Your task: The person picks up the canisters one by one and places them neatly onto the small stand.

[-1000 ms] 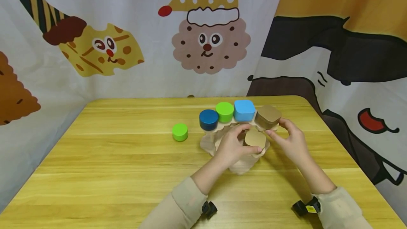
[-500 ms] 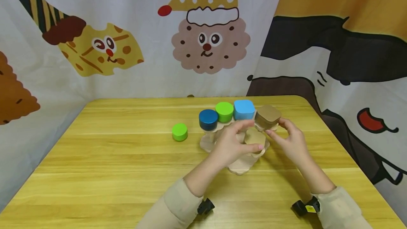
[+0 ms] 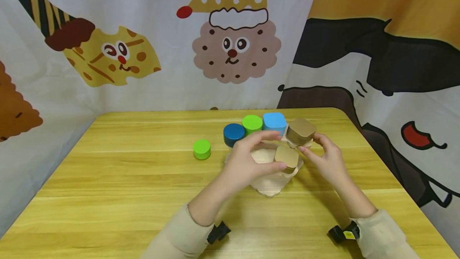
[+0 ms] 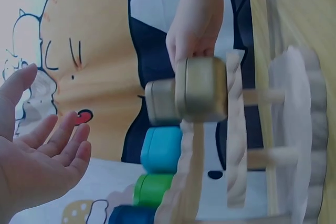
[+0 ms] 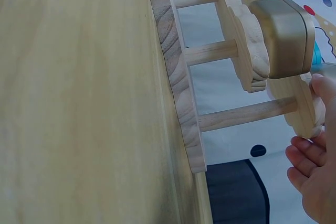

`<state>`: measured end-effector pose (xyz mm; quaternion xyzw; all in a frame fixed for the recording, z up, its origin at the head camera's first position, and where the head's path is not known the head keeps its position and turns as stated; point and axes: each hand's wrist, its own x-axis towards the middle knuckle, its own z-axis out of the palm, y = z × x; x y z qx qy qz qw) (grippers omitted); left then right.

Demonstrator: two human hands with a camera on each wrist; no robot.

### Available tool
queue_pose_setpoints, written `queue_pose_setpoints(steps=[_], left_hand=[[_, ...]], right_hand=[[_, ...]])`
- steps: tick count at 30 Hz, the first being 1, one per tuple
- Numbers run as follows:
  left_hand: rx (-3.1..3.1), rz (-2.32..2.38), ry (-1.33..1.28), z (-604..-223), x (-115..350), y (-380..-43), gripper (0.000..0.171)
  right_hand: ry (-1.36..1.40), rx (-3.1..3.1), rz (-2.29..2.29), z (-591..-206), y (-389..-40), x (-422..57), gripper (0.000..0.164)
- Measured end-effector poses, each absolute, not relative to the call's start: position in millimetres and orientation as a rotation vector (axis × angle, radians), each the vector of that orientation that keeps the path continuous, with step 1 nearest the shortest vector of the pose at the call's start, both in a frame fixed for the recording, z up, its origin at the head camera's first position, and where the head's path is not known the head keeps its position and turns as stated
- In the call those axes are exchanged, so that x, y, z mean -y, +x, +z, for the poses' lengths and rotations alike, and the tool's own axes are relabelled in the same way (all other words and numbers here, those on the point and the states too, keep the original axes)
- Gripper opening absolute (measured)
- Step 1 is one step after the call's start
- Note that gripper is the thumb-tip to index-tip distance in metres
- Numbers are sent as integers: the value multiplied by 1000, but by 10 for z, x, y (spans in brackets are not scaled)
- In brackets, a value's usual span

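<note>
A tiered wooden stand (image 3: 267, 185) with scalloped shelves on round posts stands on the table. One gold tin (image 3: 286, 157) rests on its lower shelf, and a second gold tin (image 3: 301, 132) sits on the upper shelf at the right. My left hand (image 3: 244, 161) is beside the lower tin with thumb and fingers spread apart; the left wrist view shows it away from the tins, holding nothing. With thumb above and fingers below, my right hand (image 5: 320, 166) grips the edge of the upper shelf (image 5: 304, 108), next to the upper tin.
Along the upper shelf stand a dark blue tin (image 3: 234, 134), a green tin (image 3: 252, 124) and a light blue tin (image 3: 274, 122). A smaller green tin (image 3: 202, 149) lies on the wooden table (image 3: 125, 179), left of the stand. A printed curtain (image 3: 143, 99) hangs behind.
My left hand has let go of the lower gold tin and drawn back to the left, its fingers spreading wider. The tin stays on the shelf. My right hand holds its place.
</note>
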<state>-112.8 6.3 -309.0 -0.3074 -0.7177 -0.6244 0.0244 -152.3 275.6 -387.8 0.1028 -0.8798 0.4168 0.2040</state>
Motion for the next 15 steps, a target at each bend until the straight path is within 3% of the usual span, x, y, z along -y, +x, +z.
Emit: queue_pose_setpoints(steps=[15], left_hand=[[2230, -1844, -911, -3081, 378, -1149, 57]], right_hand=[[262, 2481, 1158, -3867, -1515, -2755, 50]])
